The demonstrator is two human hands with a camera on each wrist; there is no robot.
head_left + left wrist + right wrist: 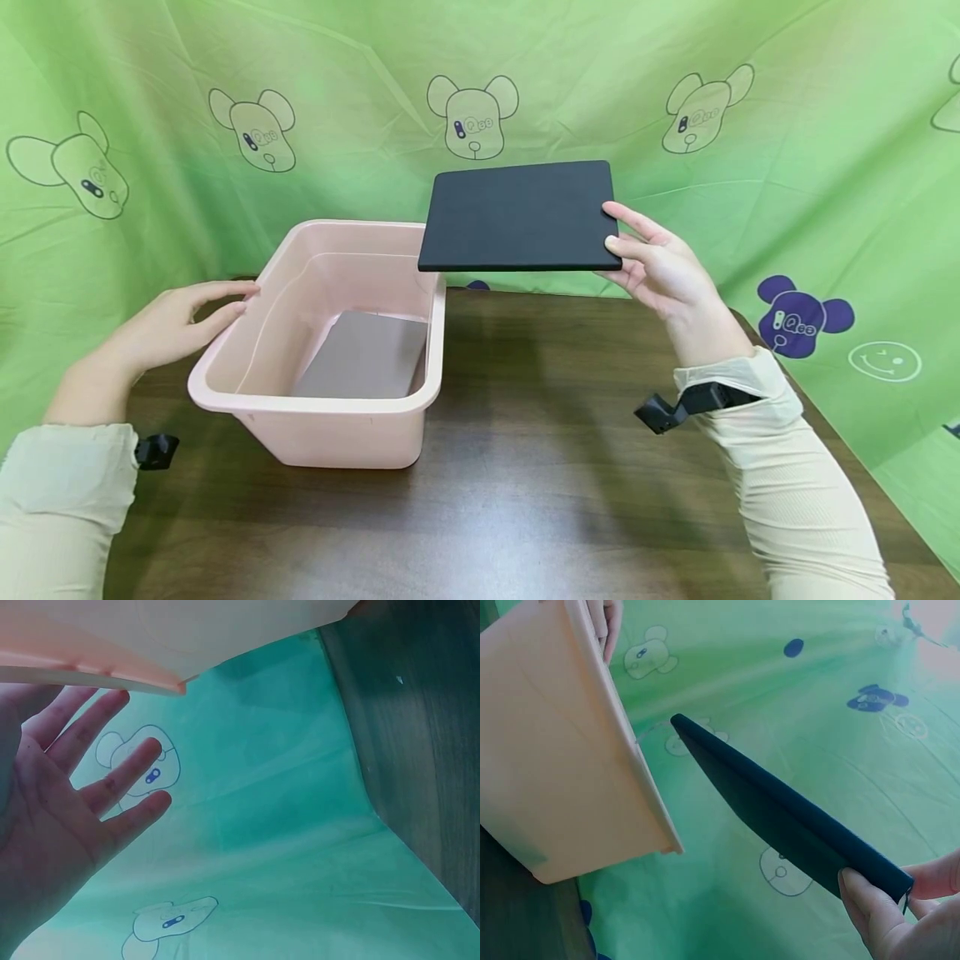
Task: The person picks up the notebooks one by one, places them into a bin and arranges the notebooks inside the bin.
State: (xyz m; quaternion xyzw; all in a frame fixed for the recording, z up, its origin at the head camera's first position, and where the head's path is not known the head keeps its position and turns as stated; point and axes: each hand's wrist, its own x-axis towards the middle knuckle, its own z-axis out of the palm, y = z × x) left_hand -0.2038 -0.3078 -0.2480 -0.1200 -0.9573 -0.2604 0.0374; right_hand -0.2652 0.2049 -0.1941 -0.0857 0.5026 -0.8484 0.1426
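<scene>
Black pad pinched by right hand, seemingly above bin.

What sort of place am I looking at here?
Probably a staged recording setup, not a lived-in room: a green bear-print cloth backdrop hangs behind a dark wooden table bearing a pink plastic tub, and the right hand holds a black flat pad.

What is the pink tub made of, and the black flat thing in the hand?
The pink tub looks like smooth moulded plastic: thin walls, rolled rim, slight sheen. The black board, held by the right hand, looks like matte foam or rubber, dull and without glare; which one is unclear.
</scene>
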